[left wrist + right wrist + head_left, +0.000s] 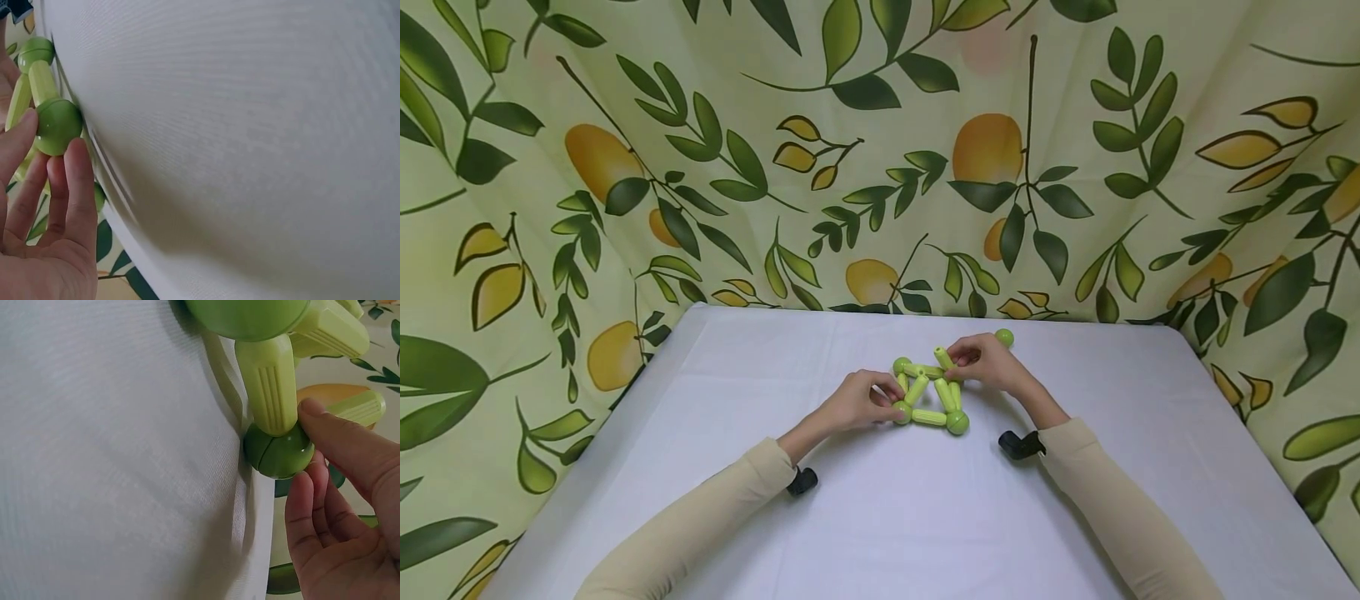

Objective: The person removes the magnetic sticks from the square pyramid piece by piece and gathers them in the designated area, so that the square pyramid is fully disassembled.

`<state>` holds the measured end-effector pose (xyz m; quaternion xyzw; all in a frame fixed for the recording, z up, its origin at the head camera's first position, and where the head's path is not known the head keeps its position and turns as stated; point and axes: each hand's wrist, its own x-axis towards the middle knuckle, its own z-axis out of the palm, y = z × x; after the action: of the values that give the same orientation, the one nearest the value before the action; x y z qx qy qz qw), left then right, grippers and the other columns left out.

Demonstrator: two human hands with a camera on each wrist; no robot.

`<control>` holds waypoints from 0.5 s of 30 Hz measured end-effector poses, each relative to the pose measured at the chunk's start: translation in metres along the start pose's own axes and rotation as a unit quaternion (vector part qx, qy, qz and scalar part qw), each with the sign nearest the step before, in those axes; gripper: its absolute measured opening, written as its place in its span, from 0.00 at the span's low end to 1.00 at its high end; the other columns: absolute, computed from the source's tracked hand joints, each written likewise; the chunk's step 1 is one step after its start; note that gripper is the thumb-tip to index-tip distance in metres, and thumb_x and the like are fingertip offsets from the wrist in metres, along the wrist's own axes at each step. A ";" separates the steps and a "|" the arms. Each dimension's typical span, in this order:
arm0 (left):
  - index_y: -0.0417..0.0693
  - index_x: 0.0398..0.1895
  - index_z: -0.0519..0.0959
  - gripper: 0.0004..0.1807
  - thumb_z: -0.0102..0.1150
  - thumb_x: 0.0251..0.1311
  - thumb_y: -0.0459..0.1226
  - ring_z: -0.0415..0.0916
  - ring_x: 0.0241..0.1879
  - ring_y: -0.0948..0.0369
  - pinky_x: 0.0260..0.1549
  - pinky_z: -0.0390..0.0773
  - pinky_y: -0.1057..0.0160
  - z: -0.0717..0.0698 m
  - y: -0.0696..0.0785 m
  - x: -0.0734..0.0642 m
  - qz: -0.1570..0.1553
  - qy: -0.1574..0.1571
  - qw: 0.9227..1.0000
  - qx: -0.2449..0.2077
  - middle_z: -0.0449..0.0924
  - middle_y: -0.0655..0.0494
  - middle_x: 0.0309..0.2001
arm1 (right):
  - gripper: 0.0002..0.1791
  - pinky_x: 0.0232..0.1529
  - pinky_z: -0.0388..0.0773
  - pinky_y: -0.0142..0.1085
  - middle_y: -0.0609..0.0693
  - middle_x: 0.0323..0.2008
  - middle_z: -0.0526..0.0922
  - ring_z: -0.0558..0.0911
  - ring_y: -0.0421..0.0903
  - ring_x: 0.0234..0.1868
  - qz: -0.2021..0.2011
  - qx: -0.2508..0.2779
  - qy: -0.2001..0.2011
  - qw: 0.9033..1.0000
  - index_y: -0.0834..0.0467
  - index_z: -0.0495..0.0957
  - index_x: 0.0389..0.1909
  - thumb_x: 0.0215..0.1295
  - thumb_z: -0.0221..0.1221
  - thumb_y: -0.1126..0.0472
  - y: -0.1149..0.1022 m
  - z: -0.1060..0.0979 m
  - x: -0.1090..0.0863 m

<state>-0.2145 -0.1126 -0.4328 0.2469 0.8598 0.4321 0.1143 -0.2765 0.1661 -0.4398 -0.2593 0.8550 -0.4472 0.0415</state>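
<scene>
A frame of light-green ridged rods [928, 417] and green balls lies on the table, roughly a square with a ball at each corner. Thumb and fingertips of my left hand [863, 400] pinch the near-left ball [59, 127]. My right hand [988, 360] holds the far-right ball [281, 453] between thumb and fingers; in the head view that ball is mostly hidden. From this ball a rod [359, 407] sticks up. Two more rods [917, 390] slant up from the near corners. The near-right ball [957, 422] and far-left ball [902, 365] are untouched.
A loose green ball [1004, 337] lies just beyond my right hand. White cloth covers the table [715, 375], and a leaf-and-fruit patterned curtain [880, 167] hangs behind it. A black camera mount [1018, 445] protrudes at the right wrist, another [802, 481] at the left.
</scene>
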 end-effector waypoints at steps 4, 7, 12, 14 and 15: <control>0.44 0.38 0.85 0.10 0.77 0.55 0.33 0.80 0.32 0.62 0.30 0.81 0.66 0.000 0.000 -0.001 -0.005 -0.002 1.000 -0.001 0.80 0.57 0.35 | 0.15 0.38 0.78 0.35 0.50 0.34 0.83 0.78 0.47 0.35 -0.008 -0.002 -0.005 1.000 0.65 0.86 0.43 0.54 0.76 0.67 0.002 -0.001 0.000; 0.44 0.38 0.85 0.10 0.77 0.56 0.33 0.81 0.32 0.62 0.29 0.81 0.66 0.000 0.000 -0.001 -0.009 -0.002 1.000 -0.007 0.80 0.56 0.36 | 0.15 0.39 0.78 0.35 0.50 0.34 0.83 0.78 0.47 0.35 -0.012 -0.006 -0.006 1.000 0.64 0.86 0.43 0.55 0.76 0.68 0.001 0.000 0.000; 0.43 0.38 0.85 0.09 0.76 0.56 0.32 0.81 0.32 0.61 0.27 0.82 0.64 0.000 -0.001 -0.001 -0.016 -0.004 1.000 -0.020 0.80 0.55 0.36 | 0.15 0.40 0.79 0.36 0.50 0.35 0.84 0.79 0.47 0.36 -0.017 -0.008 -0.005 1.000 0.63 0.86 0.43 0.55 0.75 0.68 0.000 0.000 0.000; 0.43 0.38 0.85 0.09 0.76 0.56 0.32 0.81 0.31 0.61 0.26 0.82 0.64 0.000 -0.002 -0.001 -0.015 -0.005 1.000 -0.022 0.80 0.55 0.36 | 0.15 0.40 0.79 0.37 0.50 0.35 0.84 0.79 0.47 0.36 -0.020 -0.009 -0.006 1.000 0.63 0.86 0.43 0.55 0.75 0.68 0.001 0.001 0.001; 0.43 0.38 0.85 0.09 0.76 0.56 0.32 0.81 0.31 0.61 0.26 0.82 0.64 0.000 -0.002 -0.001 -0.013 -0.006 1.000 -0.022 0.80 0.55 0.36 | 0.15 0.40 0.79 0.37 0.49 0.36 0.84 0.79 0.47 0.36 -0.021 -0.012 -0.006 1.000 0.63 0.86 0.43 0.55 0.75 0.67 0.001 0.000 0.001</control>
<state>-0.2145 -0.1137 -0.4349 0.2352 0.8527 0.4479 0.1304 -0.2777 0.1660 -0.4411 -0.2803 0.8543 -0.4364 0.0346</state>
